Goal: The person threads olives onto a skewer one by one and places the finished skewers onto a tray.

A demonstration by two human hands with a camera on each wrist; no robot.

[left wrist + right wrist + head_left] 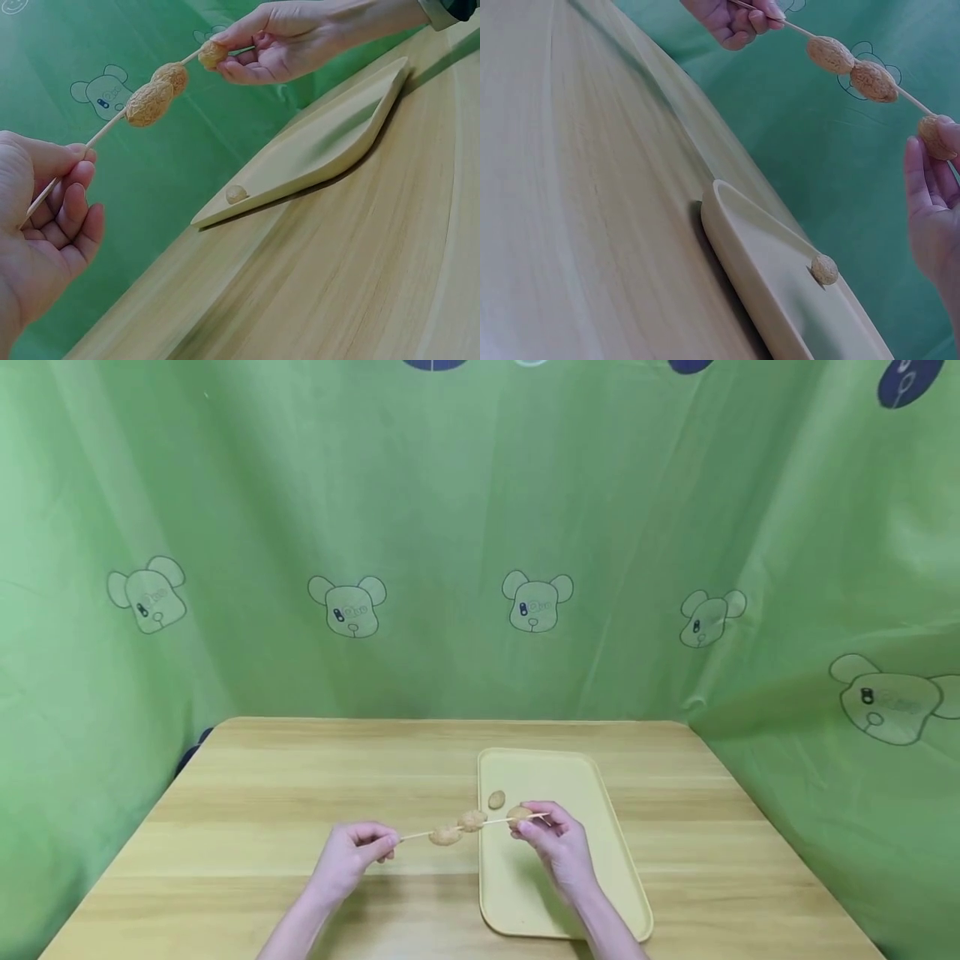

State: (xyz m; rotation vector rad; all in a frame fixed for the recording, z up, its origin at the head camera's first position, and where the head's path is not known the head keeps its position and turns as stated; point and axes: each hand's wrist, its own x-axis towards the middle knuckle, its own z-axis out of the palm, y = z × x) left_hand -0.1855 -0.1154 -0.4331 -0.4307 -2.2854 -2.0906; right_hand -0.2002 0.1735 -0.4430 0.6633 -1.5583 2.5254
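Note:
A thin wooden skewer (pixel 416 836) runs between the two hands above the table. My left hand (pixel 352 856) pinches it between thumb and fingers near one end, and the stick's tail crosses the palm in the left wrist view. Two wrinkled, golden-brown oval balls (pixel 148 103) sit side by side along its middle. At the far end, the fingers and thumb of my right hand (pixel 558 852) pinch a third brown ball (pixel 935 137). The skewer's tip shows beyond that ball in the head view. One more brown ball (pixel 497 799) lies on the pale yellow tray (pixel 517 893).
The tray rests on a light wooden table (pixel 247 827), right of centre, with a low raised rim; the loose ball lies near its left side. Green curtains (pixel 450 510) with bear-face prints hang behind the table and along both sides.

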